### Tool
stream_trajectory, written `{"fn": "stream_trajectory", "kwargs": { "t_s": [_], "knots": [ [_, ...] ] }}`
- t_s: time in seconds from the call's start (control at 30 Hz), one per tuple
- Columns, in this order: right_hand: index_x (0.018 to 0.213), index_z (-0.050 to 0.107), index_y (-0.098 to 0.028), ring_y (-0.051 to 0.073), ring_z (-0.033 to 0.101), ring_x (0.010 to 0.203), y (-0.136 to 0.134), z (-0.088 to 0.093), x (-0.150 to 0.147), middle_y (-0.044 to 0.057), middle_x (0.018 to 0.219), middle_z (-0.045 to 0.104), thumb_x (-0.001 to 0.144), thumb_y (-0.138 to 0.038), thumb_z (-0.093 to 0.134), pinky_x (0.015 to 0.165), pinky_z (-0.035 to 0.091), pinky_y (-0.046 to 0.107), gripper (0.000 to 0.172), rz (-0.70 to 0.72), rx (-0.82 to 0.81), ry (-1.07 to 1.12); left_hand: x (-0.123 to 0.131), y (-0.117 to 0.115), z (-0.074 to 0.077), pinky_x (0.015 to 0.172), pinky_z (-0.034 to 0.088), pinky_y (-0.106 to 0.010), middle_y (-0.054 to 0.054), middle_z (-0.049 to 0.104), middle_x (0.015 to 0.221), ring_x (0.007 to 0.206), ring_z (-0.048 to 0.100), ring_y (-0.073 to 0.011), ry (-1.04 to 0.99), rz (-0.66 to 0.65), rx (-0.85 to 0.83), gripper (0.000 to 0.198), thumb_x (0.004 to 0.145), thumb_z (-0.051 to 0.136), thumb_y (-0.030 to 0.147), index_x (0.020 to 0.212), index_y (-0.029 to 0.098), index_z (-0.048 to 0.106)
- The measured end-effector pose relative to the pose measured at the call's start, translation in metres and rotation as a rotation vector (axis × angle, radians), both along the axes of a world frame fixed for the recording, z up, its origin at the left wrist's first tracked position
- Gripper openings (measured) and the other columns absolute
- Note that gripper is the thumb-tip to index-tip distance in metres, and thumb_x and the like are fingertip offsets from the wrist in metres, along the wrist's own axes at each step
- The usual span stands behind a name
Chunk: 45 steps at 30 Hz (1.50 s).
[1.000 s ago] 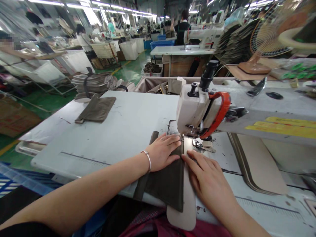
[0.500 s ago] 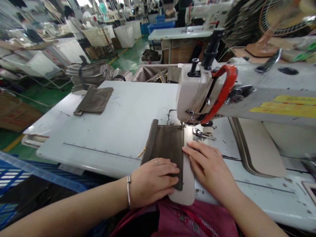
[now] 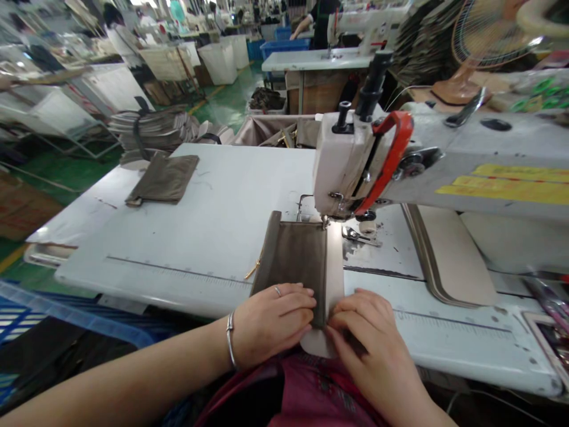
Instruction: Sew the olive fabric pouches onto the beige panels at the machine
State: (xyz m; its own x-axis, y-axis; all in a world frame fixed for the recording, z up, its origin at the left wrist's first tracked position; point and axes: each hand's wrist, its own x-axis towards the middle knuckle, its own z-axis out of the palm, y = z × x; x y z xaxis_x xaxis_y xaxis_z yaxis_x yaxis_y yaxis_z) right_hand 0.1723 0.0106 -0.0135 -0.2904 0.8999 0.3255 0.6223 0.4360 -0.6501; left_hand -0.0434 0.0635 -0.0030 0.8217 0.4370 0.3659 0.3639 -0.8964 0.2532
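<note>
A dark brown fabric piece (image 3: 297,252) with a gold zipper pull (image 3: 252,269) lies on a light beige panel (image 3: 335,261), their far ends beneath the presser foot of the sewing machine (image 3: 335,169). Flat across the near part of the brown piece rests my left hand (image 3: 272,319), fingers stretched out. My right hand (image 3: 376,341) is bent at the panel's near right edge, thumb and fingertips pinching the edges of panel and brown piece. What lies under my left palm is hidden.
Right of the machine lies a stack of beige panels (image 3: 457,255). A folded brown piece (image 3: 164,179) is at the table's left, before a tied stack (image 3: 153,131). A fan (image 3: 484,35) stands behind the machine; a blue basket (image 3: 75,308) is at lower left. People work farther back.
My right hand has slid back toward me along the panel's edge and its fingers have curled into a pinch. My left hand stays on the brown piece. The view has shifted slightly.
</note>
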Motion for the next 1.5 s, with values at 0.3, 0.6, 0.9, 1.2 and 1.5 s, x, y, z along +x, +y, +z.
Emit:
{"fn": "stream_trajectory", "kwargs": {
  "t_s": [0.3, 0.6, 0.9, 1.2, 1.5],
  "knots": [
    [0.084, 0.055, -0.022, 0.018, 0.057, 0.09, -0.002, 0.014, 0.034, 0.002, 0.09, 0.061, 0.094, -0.016, 0.048, 0.084, 0.046, 0.039, 0.014, 0.112, -0.011, -0.083, -0.002, -0.004, -0.007, 0.107, 0.045, -0.035, -0.002, 0.068, 0.109, 0.111, 0.059, -0.0161, 0.03, 0.005, 0.07, 0.016, 0.09, 0.056, 0.019, 0.104, 0.017, 0.064],
    [0.128, 0.053, -0.022, 0.025, 0.044, 0.122, 0.03, -0.014, 0.016, 0.008, 0.129, 0.053, 0.094, -0.016, 0.051, 0.098, 0.042, 0.046, 0.034, 0.073, 0.158, -0.374, 0.004, -0.013, -0.016, 0.114, 0.038, -0.033, 0.0, 0.069, 0.109, 0.116, 0.056, -0.0131, 0.0, 0.035, 0.088, 0.013, 0.091, 0.055, 0.017, 0.1, 0.018, 0.064],
    [0.125, 0.056, -0.019, 0.027, 0.044, 0.121, 0.033, -0.01, 0.018, 0.01, 0.127, 0.054, 0.094, -0.015, 0.049, 0.094, 0.045, 0.047, 0.032, 0.08, 0.186, -0.403, 0.003, 0.004, -0.015, 0.112, 0.04, -0.032, -0.001, 0.068, 0.112, 0.115, 0.057, -0.0124, 0.024, 0.014, 0.091, 0.017, 0.092, 0.054, 0.018, 0.106, 0.017, 0.064],
    [0.125, 0.055, -0.018, 0.028, 0.044, 0.12, 0.039, -0.01, 0.021, 0.011, 0.126, 0.053, 0.094, -0.015, 0.046, 0.093, 0.043, 0.046, 0.032, 0.104, 0.201, -0.414, 0.005, 0.032, -0.015, 0.112, 0.039, -0.033, -0.004, 0.067, 0.114, 0.117, 0.055, -0.0141, 0.051, -0.043, 0.07, 0.019, 0.094, 0.049, 0.018, 0.107, 0.015, 0.063],
    [0.123, 0.054, -0.017, 0.027, 0.045, 0.116, 0.049, -0.008, 0.021, 0.01, 0.125, 0.053, 0.093, -0.013, 0.048, 0.093, 0.04, 0.045, 0.032, 0.105, 0.167, -0.4, 0.01, 0.058, -0.009, 0.111, 0.039, -0.035, -0.003, 0.067, 0.114, 0.116, 0.056, -0.016, 0.091, -0.059, 0.098, 0.02, 0.096, 0.044, 0.017, 0.105, 0.016, 0.063]
  ]
}}
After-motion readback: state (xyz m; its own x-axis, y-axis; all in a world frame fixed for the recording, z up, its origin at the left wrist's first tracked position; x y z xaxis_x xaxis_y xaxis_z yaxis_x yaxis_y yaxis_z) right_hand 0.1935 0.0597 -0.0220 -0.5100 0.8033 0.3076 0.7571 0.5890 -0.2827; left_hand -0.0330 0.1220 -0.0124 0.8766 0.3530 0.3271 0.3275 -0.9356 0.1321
